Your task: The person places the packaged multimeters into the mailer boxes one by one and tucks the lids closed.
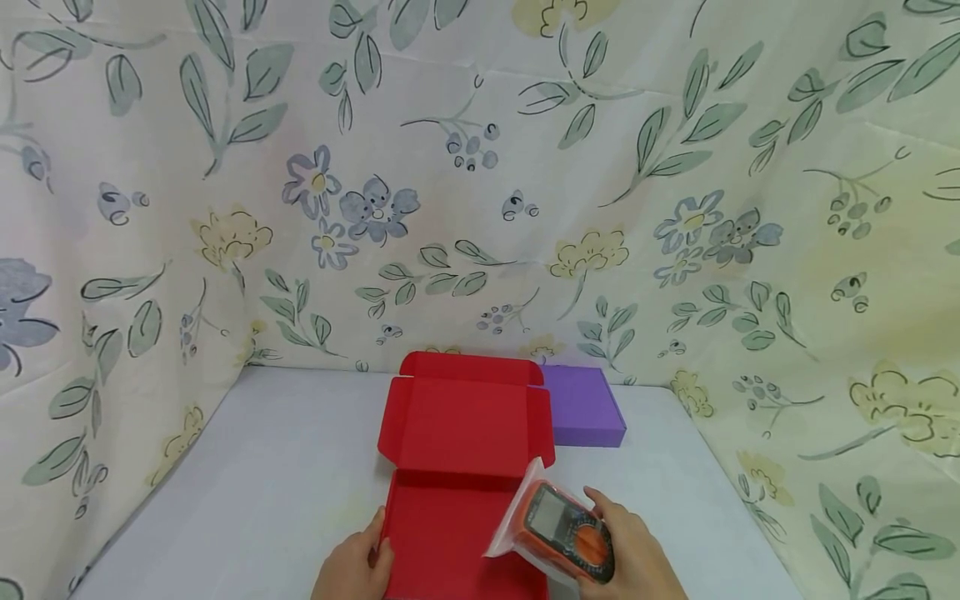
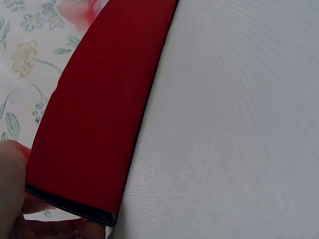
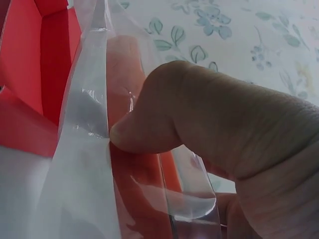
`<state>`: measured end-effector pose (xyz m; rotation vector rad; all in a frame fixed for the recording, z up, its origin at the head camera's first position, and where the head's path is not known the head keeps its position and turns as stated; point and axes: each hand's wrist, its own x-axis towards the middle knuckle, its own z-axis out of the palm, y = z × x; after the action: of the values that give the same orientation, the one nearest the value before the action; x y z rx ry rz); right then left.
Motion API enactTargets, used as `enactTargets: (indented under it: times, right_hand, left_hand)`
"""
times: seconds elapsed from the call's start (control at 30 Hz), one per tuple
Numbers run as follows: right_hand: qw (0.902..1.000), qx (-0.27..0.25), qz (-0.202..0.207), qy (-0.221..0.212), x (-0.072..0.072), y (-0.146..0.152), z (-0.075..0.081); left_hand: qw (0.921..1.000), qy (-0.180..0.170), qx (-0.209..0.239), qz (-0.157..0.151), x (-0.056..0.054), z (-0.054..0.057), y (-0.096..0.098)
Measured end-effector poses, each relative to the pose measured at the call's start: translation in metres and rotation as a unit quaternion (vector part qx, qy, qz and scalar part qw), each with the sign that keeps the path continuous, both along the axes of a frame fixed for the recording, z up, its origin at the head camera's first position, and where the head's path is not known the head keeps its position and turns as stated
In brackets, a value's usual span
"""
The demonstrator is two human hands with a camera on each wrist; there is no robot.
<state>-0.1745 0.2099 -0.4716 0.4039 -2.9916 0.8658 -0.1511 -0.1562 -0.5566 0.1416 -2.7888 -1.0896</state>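
Observation:
A red cardboard box [image 1: 450, 542] lies with its lid [image 1: 465, 425] folded back, its inside facing up. My left hand [image 1: 352, 562] grips the box's left side; in the left wrist view the thumb and fingers meet the end of the red side wall [image 2: 99, 109]. Over the box's right part, my right hand [image 1: 633, 554] holds an orange and black multimeter [image 1: 564, 529], tilted with its screen and dial facing up. A clear plastic bag [image 1: 508, 525] encloses the multimeter. The right wrist view shows the thumb [image 3: 149, 117] pressing the bag against the orange casing.
Behind the red lid, to its right, a closed purple box [image 1: 585, 408] lies on the white table [image 1: 277, 467]. A floral-patterned cloth [image 1: 450, 208] hangs behind the table and along both sides.

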Motion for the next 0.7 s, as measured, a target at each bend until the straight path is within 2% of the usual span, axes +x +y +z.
enactTargets:
  times: [0.4,0.57,0.7]
  right_hand:
    - [0.9982,-0.019,0.025,-0.052,-0.004,-0.020,0.003]
    - [0.9952,-0.039,0.032,-0.084,-0.007,-0.028,0.006]
    - [0.9936,-0.054,0.045,-0.088,-0.008,-0.033,0.006]
  left_hand:
    - [1.0000,0.008,-0.004,-0.001,0.001,0.001,-0.002]
    - [1.0000,-0.002,0.002,0.001,0.001,0.002,-0.001]
    - [0.9999,-0.010,0.009,0.009,0.001,0.001,0.001]
